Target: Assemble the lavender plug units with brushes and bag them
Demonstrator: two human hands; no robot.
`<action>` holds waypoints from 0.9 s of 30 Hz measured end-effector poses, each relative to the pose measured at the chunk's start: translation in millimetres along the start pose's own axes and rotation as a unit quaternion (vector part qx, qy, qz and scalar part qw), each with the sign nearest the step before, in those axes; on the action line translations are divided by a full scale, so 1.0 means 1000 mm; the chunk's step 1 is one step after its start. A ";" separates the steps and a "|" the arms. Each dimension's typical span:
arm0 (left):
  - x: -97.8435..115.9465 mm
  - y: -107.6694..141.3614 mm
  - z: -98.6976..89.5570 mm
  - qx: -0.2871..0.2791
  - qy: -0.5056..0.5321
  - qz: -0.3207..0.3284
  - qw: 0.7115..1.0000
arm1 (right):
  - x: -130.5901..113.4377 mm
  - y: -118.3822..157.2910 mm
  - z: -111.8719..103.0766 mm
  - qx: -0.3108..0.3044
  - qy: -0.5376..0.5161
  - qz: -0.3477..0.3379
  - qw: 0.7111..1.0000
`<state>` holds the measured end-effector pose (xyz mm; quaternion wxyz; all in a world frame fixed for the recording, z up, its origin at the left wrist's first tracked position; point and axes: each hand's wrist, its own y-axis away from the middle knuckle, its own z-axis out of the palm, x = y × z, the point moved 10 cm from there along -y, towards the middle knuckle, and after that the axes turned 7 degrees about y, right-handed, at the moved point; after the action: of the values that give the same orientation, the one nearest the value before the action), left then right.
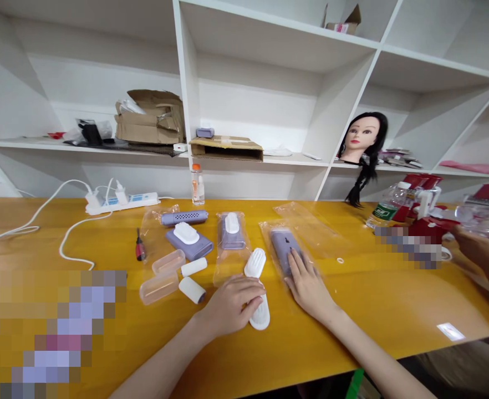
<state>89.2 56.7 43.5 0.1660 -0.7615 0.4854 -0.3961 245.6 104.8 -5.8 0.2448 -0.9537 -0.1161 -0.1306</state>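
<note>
My left hand (238, 302) is closed around a white ribbed oval piece (261, 317), with the thumb and fingers over its upper part. Just beyond the fingers shows another white ribbed oval part (256, 262); whether the two are joined is hidden by the hand. My right hand (311, 288) lies with its fingers stretched out on a flat purple case (284, 241), which sits in a clear plastic bag. Between and behind my hands, a second purple case (233, 239) carries a white oval piece (232, 223) on top, in its own bag.
Left are another purple case (197, 247), a perforated purple tube (184, 217), white rollers (192, 290), clear covers (159, 286) and a screwdriver (139, 246). Behind stand a power strip (136, 201) and a bottle (197, 185). Another person's hand (477, 249) is at right, near bottles (388, 208).
</note>
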 end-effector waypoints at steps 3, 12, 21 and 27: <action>0.003 0.003 0.005 -0.018 -0.004 0.004 1.000 | -0.006 0.010 -0.008 0.009 0.014 0.004 1.000; 0.026 0.013 0.053 -0.215 -0.020 0.017 0.976 | -0.020 0.023 -0.029 0.032 -0.037 -0.024 0.999; 0.002 0.015 0.068 -0.264 -0.024 -0.086 0.960 | -0.038 0.065 -0.045 0.017 0.029 0.013 0.999; -0.002 0.014 0.067 -0.258 -0.039 -0.128 0.957 | -0.048 0.061 -0.064 0.043 -0.016 -0.048 0.998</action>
<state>131.6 42.6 -8.6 -0.0694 -0.8493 0.4624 -0.2451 205.2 13.8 6.7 0.2772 -0.9375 -0.1715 -0.1219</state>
